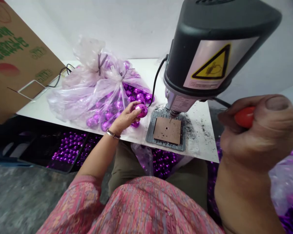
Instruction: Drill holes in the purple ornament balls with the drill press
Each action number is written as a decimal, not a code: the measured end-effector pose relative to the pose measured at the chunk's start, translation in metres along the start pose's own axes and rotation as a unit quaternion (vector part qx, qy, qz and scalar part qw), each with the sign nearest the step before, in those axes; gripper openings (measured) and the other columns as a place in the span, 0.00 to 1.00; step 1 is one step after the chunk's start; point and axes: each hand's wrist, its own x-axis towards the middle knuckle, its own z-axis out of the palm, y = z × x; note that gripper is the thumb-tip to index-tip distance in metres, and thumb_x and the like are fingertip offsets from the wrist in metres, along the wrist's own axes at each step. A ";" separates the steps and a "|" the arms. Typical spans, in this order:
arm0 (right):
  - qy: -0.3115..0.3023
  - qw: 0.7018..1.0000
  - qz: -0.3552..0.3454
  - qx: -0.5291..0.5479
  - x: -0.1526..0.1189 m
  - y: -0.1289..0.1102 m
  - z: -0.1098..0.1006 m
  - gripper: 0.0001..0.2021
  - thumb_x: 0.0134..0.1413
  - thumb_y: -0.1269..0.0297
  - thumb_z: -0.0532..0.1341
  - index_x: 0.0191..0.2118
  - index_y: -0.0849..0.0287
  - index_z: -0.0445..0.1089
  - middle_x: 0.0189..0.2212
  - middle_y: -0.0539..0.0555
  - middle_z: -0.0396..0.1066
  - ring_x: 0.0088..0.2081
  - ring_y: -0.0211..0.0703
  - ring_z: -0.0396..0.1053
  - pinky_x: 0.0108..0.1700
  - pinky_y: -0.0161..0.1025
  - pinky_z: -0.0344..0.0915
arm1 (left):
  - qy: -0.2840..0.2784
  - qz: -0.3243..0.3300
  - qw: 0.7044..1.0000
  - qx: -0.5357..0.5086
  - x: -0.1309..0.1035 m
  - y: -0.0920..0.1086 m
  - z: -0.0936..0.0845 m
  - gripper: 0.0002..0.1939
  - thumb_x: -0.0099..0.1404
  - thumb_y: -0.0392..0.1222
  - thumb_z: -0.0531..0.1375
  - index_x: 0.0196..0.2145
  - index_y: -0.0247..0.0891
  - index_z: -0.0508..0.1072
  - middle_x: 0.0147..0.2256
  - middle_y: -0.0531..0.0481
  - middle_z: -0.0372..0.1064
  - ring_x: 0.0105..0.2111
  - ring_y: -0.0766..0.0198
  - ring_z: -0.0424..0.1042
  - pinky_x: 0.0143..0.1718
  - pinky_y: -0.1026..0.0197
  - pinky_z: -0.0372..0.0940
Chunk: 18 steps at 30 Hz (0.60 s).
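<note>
My left hand point(126, 119) holds a shiny purple ball point(142, 111) between thumb and fingers, left of the drill press base point(150, 135). On that base lies a square brown board point(161, 135) with a small hole, directly under the chuck point(174, 113). The drill press point(197, 55) has a dark housing and a yellow warning label. Close to the camera at the right, my right hand point(261, 130) is wrapped round the red knob point(244, 117) of the press lever. Dark shavings are scattered about the base.
Tied clear bags point(112, 87) of purple balls sit on the white table point(202, 146), left of the press. A cardboard box point(17, 61) stands at the far left. Dark crates point(39, 149) with purple balls are below the table, and another bag point(286, 178) is at lower right.
</note>
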 end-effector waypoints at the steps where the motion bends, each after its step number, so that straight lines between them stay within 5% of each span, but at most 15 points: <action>1: 0.005 1.000 -0.004 0.009 0.000 0.000 0.001 0.24 0.66 0.46 0.54 0.27 0.61 0.70 0.22 0.50 0.63 0.26 0.34 0.63 0.33 0.39 0.56 | -0.008 -0.025 0.997 -0.073 -0.006 -0.003 0.010 0.30 0.67 0.65 0.62 0.59 0.45 0.68 0.48 0.41 0.76 0.40 0.56 0.80 0.29 0.61 0.67; 7: 0.013 0.998 -0.033 0.048 -0.001 0.006 0.004 0.25 0.67 0.47 0.57 0.26 0.62 0.69 0.20 0.48 0.58 0.24 0.31 0.60 0.29 0.36 0.52 | 0.015 -0.119 0.964 -0.239 -0.023 -0.011 0.055 0.40 0.63 0.82 0.54 0.51 0.44 0.71 0.41 0.44 0.78 0.30 0.61 0.77 0.22 0.65 0.56; 13: -0.017 0.996 -0.056 0.069 -0.002 0.008 0.005 0.28 0.68 0.42 0.55 0.26 0.62 0.65 0.22 0.48 0.59 0.25 0.28 0.58 0.31 0.35 0.53 | -0.036 -0.071 0.993 -0.088 -0.027 -0.010 0.056 0.40 0.52 0.52 0.76 0.59 0.45 0.67 0.47 0.48 0.75 0.40 0.62 0.76 0.37 0.63 0.69; 18: -0.029 0.997 -0.054 0.050 0.004 -0.003 0.005 0.26 0.70 0.46 0.53 0.25 0.61 0.60 0.22 0.48 0.58 0.26 0.27 0.57 0.32 0.34 0.55 | -0.055 -0.020 0.997 0.046 -0.018 -0.013 0.062 0.38 0.57 0.52 0.71 0.61 0.40 0.66 0.48 0.45 0.74 0.44 0.59 0.75 0.48 0.56 0.71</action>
